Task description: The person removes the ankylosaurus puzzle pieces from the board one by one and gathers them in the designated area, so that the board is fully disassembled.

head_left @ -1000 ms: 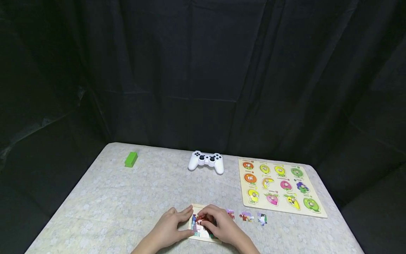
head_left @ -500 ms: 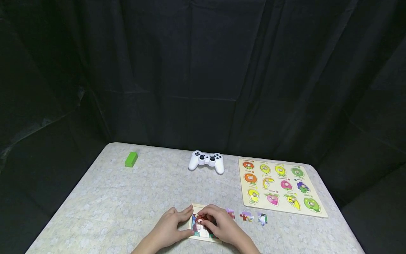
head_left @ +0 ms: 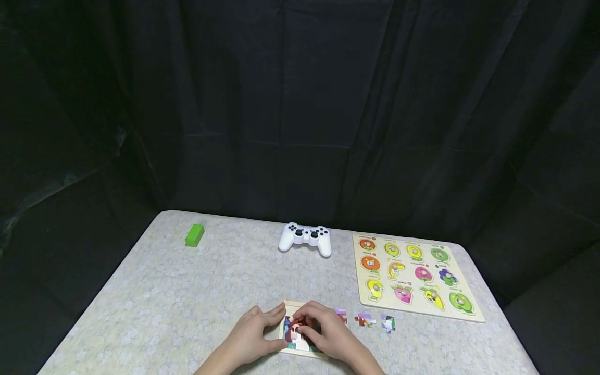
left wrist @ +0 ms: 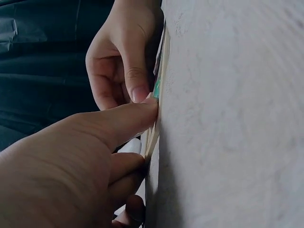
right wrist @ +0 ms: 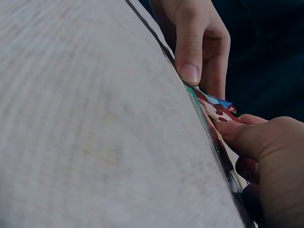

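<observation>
A small wooden puzzle tray (head_left: 302, 354) lies near the table's front edge, partly filled with colourful jigsaw pieces. My left hand (head_left: 250, 336) holds it by its left side, thumb at the near corner and fingers at the far one. Over the tray, my right hand (head_left: 330, 333) pinches a red and blue jigsaw piece (right wrist: 219, 108) between thumb and fingers. That piece stands tilted above the tray in the right wrist view. The right hand hides the tray's right part. Just right of that hand lie three loose jigsaw pieces, the middle one (head_left: 364, 320) mostly purple and red.
A fruit knob-puzzle board (head_left: 382, 303) occupies the table's right side. Toward the back edge is a white game controller (head_left: 304, 237), and a green block (head_left: 194, 235) sits at the back left. Black cloth hangs behind the patterned tablecloth (head_left: 187, 291).
The jigsaw piece under my right fingers has shifted slightly over the tray, with more dark red showing at the left. Both hands stay almost in place.
</observation>
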A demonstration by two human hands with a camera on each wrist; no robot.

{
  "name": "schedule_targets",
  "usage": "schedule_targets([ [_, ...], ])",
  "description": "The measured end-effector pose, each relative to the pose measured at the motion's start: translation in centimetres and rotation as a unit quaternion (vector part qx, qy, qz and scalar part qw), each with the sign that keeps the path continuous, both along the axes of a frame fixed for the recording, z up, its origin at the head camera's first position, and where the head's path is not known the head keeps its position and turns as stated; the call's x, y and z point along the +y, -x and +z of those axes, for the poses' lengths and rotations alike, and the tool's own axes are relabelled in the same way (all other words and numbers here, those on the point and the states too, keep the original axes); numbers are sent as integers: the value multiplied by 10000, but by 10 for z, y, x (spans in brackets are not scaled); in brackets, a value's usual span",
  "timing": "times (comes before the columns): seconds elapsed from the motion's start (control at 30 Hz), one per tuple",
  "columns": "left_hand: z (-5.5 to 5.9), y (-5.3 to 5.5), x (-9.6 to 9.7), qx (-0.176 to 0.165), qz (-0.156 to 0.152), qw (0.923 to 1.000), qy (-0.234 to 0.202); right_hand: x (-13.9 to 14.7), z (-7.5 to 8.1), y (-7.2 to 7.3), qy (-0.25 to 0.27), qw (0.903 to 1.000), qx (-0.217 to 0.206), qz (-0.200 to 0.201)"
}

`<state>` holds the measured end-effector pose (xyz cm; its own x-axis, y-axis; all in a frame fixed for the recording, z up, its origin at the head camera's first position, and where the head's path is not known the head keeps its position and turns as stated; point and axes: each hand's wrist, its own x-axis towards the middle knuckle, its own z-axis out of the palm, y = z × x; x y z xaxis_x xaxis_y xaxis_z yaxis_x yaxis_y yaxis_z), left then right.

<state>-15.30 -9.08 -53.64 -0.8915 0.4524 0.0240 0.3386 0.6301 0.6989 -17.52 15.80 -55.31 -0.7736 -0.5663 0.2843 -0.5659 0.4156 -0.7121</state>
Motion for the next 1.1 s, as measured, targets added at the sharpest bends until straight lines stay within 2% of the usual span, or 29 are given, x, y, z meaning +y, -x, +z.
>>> schedule_targets([
  [0.33,0,1,1,-288,147,9993,-171,0,1,-1,-67,9999,-130,23],
  [0.5,-2,3,1,-341,170,9990,-221,0,0,-1,-4,9999,56,109],
  [0.7,-6,-1,-1,-369,130,9988,-302,-2,-1,-1,-334,9987,334,192],
  [0.87,-7,0,-2,-351,99,9985,-411,-2,1,0,-433,9981,390,215],
  [1.1,-6,2,-1,-326,117,9986,-398,0,0,0,-89,9996,159,235],
])
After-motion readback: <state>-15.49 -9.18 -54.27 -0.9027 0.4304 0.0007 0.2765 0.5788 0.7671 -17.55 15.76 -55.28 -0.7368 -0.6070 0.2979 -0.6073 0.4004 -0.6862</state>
